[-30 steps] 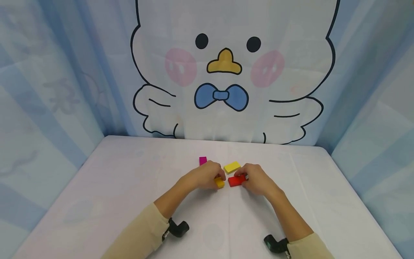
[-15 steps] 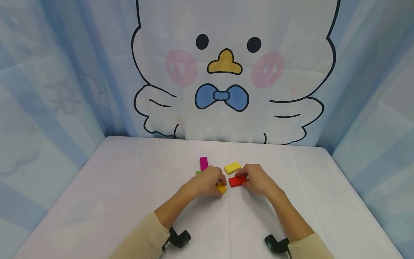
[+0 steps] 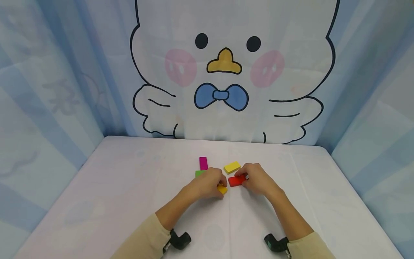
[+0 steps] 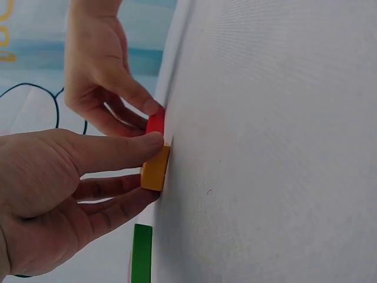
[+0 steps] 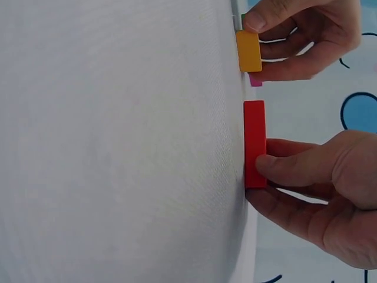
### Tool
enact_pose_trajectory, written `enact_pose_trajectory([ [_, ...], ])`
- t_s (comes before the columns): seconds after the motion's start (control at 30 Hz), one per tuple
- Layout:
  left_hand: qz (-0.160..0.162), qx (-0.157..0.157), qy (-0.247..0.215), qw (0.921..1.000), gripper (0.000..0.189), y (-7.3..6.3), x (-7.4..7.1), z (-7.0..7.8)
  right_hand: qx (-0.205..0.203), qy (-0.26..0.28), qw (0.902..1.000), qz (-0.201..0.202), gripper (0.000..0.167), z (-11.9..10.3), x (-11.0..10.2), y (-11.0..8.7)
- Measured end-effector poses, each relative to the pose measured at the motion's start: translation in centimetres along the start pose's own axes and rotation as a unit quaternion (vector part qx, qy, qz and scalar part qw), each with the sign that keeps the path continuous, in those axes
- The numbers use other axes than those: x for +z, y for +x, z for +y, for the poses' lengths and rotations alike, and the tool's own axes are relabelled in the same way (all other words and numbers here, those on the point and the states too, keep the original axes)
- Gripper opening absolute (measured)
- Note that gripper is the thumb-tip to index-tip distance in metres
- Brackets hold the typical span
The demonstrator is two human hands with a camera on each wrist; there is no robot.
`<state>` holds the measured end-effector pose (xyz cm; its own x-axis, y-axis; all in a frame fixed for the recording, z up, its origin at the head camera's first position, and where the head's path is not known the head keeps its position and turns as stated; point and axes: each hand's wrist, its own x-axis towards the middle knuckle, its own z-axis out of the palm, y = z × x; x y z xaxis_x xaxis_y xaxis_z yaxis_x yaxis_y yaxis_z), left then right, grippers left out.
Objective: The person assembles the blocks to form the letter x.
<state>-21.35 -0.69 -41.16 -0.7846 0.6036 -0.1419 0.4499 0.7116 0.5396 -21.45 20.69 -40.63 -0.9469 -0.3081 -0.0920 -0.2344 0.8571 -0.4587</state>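
My left hand (image 3: pixel 208 182) pinches an orange-yellow block (image 4: pixel 155 169) between thumb and fingers, low at the white tabletop. Just to the right, my right hand (image 3: pixel 257 178) grips the right end of a red block (image 5: pixel 255 141) lying on the table. A small gap parts the two blocks in the head view. Behind the red block lies a yellow block (image 3: pixel 232 167). Partly hidden by my left hand, a green block (image 4: pixel 141 253) sits beyond it, with a magenta block (image 3: pixel 203 163) farther back.
The white-covered table (image 3: pixel 129 201) stretches around the blocks on all sides. Its far edge meets a curtain (image 3: pixel 223 122) printed with a cartoon bird, and blue-white curtains hang at both sides. A black wrist camera (image 3: pixel 180 240) sits on my left sleeve.
My left hand has drawn slightly nearer and to the right with the orange-yellow block, uncovering the green block and more of the magenta one. My right hand and the red block stay put.
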Motion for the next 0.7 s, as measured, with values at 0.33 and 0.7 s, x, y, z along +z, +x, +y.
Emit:
enact_pose_trajectory([
  [0.33, -0.012, -0.032, 0.003, 0.9994, 0.050, -1.2, -0.2, -0.5, 0.006, -0.005, 1.0000, 0.000, 0.031, -0.2, 0.3, 0.0],
  [0.7, -0.047, 0.057, 0.101, 0.9921, 0.051, -4.6, -0.3, -2.1, 0.010, -0.006, 0.9999, -0.004, 0.033, -0.2, 0.3, 0.1],
])
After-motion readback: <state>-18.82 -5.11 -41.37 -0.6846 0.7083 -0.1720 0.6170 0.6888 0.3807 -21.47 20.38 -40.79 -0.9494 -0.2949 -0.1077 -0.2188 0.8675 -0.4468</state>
